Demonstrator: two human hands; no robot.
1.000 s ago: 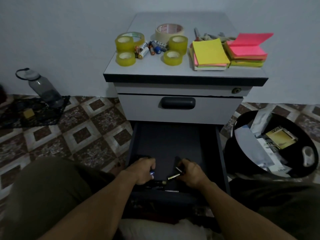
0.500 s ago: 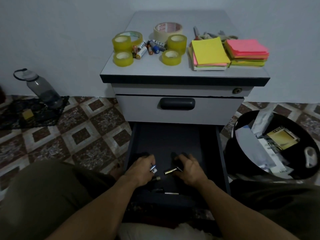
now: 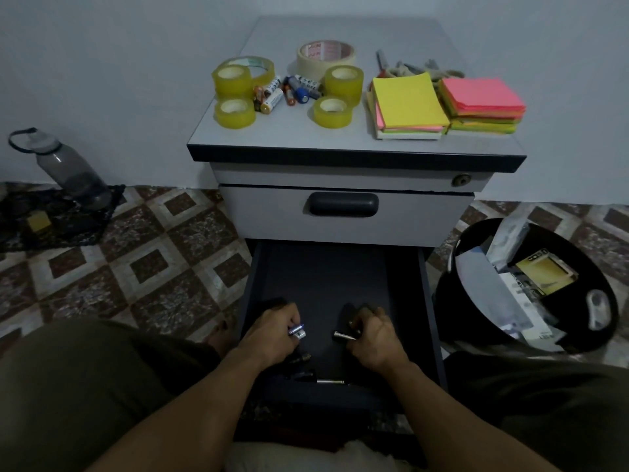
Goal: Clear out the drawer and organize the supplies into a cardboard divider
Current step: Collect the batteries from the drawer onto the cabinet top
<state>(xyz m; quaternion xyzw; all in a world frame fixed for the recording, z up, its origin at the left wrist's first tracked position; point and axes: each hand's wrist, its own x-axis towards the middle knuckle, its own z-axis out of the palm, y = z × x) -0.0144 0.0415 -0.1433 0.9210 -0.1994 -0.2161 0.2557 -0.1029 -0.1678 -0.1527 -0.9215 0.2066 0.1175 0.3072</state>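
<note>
From my end I see both hands low in the open bottom drawer [image 3: 323,277]. The left hand [image 3: 272,335] is curled round a few pens [image 3: 297,331], whose blue and silver ends poke out to the right. The right hand [image 3: 374,335] is fisted on a silver-tipped pen [image 3: 343,335] pointing left. More loose pens [image 3: 301,358] lie on the drawer floor near its front edge, just below the left hand. The tape rolls [image 3: 235,112], batteries [image 3: 272,98] and sticky notes [image 3: 408,100] sit on the cabinet [image 3: 340,141] top, and a bin [image 3: 446,301] of papers stands beside the drawer on the right.
</note>
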